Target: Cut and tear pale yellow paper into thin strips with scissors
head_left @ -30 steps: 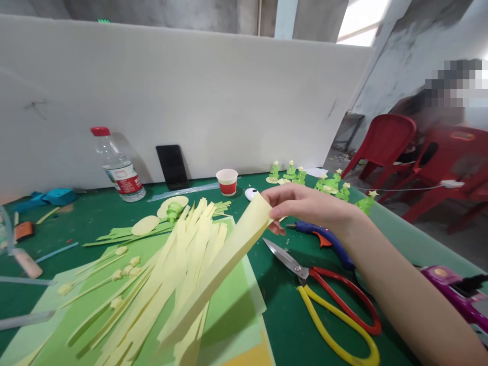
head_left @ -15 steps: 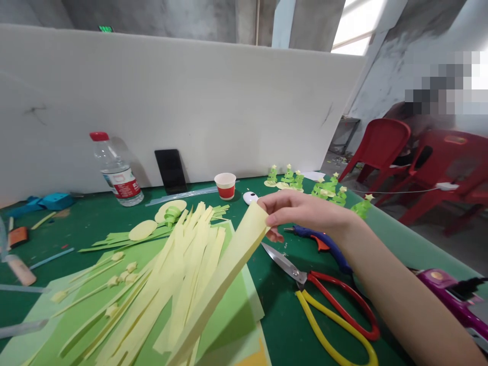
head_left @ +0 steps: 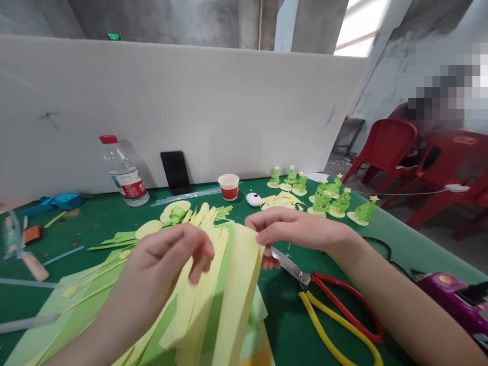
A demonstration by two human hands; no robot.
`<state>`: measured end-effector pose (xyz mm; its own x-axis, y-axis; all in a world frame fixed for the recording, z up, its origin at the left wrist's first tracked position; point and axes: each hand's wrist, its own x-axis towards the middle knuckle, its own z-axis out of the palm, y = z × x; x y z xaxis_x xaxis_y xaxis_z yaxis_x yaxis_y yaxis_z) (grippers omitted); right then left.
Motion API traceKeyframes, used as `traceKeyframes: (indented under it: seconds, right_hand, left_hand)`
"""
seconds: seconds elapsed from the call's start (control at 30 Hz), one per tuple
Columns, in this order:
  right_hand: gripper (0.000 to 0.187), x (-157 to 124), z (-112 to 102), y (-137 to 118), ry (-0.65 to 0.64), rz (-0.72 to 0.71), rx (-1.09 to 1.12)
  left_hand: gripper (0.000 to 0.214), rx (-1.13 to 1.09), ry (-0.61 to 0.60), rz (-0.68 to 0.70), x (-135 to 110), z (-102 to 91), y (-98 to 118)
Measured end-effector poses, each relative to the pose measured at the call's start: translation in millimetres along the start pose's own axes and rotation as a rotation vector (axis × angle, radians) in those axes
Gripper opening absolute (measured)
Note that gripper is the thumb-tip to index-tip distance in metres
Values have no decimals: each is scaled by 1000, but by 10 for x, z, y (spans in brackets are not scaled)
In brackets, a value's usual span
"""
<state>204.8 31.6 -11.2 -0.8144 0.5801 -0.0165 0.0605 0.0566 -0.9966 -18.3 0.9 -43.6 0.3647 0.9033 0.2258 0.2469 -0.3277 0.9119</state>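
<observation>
Right hand (head_left: 282, 229): clamped on upper end of yellow paper strip (head_left: 238, 290), lower centre of frame.
Left hand (head_left: 160, 269): hovered empty, lower left, with curled fingers apart.
Grip: probably needed lightness against creasing.

Left fingers (head_left: 202, 246) curled, right fingers (head_left: 272, 232) pinched

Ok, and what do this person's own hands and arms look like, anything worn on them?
The left hand and right hand are both bare: no gloves, rings, watch or bracelet in view. The right forearm and the shorter visible stretch of left forearm show no sleeve. I can't make out any markings.
</observation>
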Motion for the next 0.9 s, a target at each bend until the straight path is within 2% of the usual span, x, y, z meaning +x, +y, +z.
traceKeyframes:
  seconds: [0.03,0.1,0.2,0.37,0.5,0.6,0.73,0.9]
  right_hand:
    - [14,-1,22,-4,-13,-1,4]
    - [14,-7,59,-9,-24,6,4]
    - [14,-14,99,-15,-3,26,-27]
    - [13,-3,165,-41,131,25,-70]
    - [12,10,222,-54,269,-4,-71]
    - [9,21,275,-51,325,-30,-37]
    - [10,24,384,-63,366,-66,-48]
    - [11,4,521,-106,518,-163,-156]
  left_hand:
    - [33,-79,28,-7,69,33,80]
    - [33,-180,-93,-29,187,101,144]
    - [30,-162,-241,-105,241,158,136]
    - [22,-95,-195,-181,173,152,160]
    - [21,-247,-235,-231,165,136,163]
    - [17,-342,-223,-258,153,128,173]
    - [17,-299,-151,-205,105,132,234]
    - [13,-157,-102,-111,39,137,337]
